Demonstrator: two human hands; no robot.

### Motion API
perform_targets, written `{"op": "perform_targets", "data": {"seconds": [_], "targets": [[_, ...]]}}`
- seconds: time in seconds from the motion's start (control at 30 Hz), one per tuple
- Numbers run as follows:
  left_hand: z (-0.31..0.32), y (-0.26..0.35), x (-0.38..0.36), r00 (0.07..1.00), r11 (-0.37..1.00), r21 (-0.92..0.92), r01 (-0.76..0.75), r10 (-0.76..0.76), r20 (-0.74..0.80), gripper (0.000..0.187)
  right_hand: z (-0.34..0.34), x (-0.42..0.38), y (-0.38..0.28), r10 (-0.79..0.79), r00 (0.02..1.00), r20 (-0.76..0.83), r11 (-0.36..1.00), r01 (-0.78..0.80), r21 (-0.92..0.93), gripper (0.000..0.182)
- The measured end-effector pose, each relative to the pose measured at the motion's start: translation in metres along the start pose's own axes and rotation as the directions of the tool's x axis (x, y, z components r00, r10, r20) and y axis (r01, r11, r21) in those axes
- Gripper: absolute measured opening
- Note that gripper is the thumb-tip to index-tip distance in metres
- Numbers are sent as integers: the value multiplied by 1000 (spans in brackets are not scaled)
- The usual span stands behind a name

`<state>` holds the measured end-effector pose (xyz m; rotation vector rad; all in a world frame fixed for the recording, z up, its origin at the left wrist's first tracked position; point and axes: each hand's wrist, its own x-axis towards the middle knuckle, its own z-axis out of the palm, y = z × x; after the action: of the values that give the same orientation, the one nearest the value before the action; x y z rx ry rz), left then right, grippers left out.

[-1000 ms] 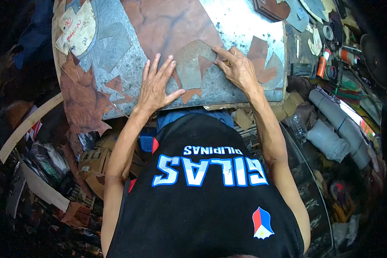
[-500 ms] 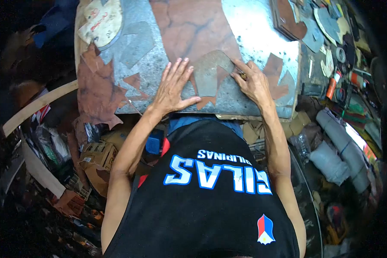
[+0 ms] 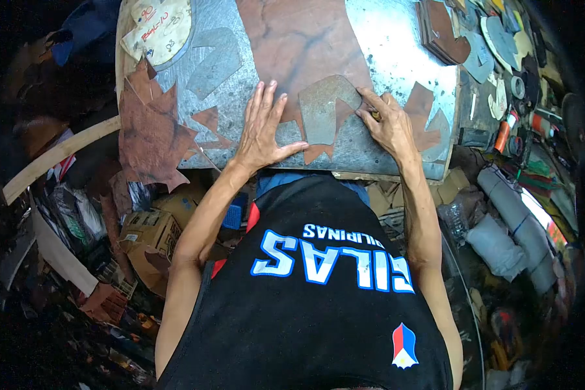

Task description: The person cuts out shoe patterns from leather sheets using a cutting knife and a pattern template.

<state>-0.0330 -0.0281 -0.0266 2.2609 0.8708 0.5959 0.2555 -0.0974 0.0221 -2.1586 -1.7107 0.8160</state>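
Observation:
A grey, stiff pattern piece [image 3: 320,112] lies on a brown leather sheet [image 3: 309,39] with jagged cut edges. My left hand [image 3: 261,135] is flat and open to the left of the pattern piece, fingers pointing away from me. Its thumb reaches toward the piece's lower left edge. At the upper right edge of the pattern piece is my right hand [image 3: 391,130], with its index finger extended and the other fingers curled. A small yellowish bit shows between those fingers; what it is, I cannot make out. Leather with pointed cut-outs shows below the piece.
The work surface is a worn metal-topped table [image 3: 396,39]. Brown leather scraps [image 3: 148,127] lie at the left, with marked pale patterns [image 3: 159,29] behind. A stack of brown pieces [image 3: 442,32] sits at back right. Beyond it are an orange tube [image 3: 501,134] and a tape roll [image 3: 517,86].
The view has shifted slightly, so the table and its contents appear a little farther right. My left fingers are a little closer together. My right hand stays at the pattern piece's upper right edge.

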Motion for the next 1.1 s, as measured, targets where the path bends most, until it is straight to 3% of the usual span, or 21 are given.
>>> {"op": "perform_targets", "data": {"seconds": [0.03,0.1,0.17,0.23,0.77,0.9,1.1], "targets": [[-4,3,3,1000,1000,-10,-11,11,2,102,-1,0,0,11,1000,-8,1000,-11,-8,43],[-10,12,7,972,983,179,-34,-9,234,90,-3,-1,-4,7,1000,5,1000,-7,-14,42],[-6,12,11,963,992,127,-27,-8,270,83,-3,-1,-4,32,999,10,999,-32,-17,41],[-5,11,15,954,977,206,-55,-9,300,80,-2,-1,-2,8,1000,-13,1000,-8,-11,41],[-3,8,26,960,976,198,-89,32,278,68,-4,0,8,44,999,13,995,-45,84,40],[-4,8,27,956,973,209,-100,36,290,69,-4,-1,13,-33,999,-9,996,33,85,40],[-2,6,25,958,977,188,-102,46,281,71,3,-2,6,-13,999,-50,1000,14,11,40]]}}
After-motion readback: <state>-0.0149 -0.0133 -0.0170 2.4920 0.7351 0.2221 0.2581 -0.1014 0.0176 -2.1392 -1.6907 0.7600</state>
